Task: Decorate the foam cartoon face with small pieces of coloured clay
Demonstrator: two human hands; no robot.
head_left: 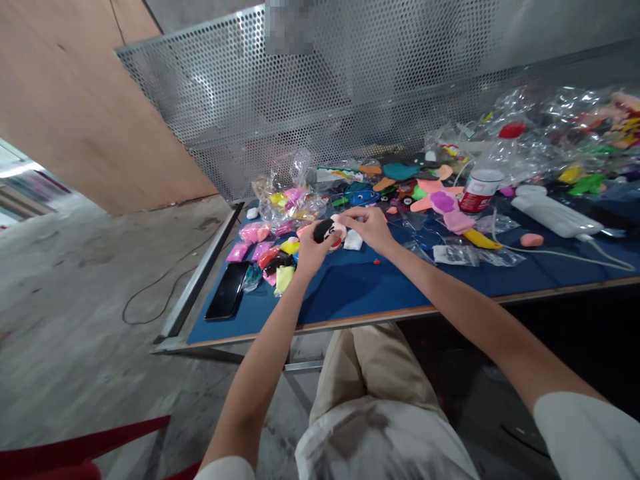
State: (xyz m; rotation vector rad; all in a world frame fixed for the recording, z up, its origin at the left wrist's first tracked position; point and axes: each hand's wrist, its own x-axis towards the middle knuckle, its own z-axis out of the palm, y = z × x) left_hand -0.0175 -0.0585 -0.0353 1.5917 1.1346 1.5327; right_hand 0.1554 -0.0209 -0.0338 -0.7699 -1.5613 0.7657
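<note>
A small modelling-clay head (pixel 336 235) with a black patch, a pale face and a red mouth is held above the blue tabletop. My left hand (pixel 314 252) is closed around its lower left side, with the thumb towards the face. The fingers of my right hand (pixel 371 229) are pinched together at its upper right edge, partly hiding it. Close by on the left lie several small bags of coloured clay (pixel 285 279). Just under the right hand is a white packet (pixel 353 240). A tiny red piece (pixel 377 262) lies nearer the front edge.
A black phone (pixel 227 290) lies at the table's left corner. On the right stand a red-capped bottle (pixel 483 183) and a white device with a cord (pixel 555 211). Clay shapes and clear plastic bags (pixel 530 160) crowd the back, before a perforated metal panel (pixel 325 87).
</note>
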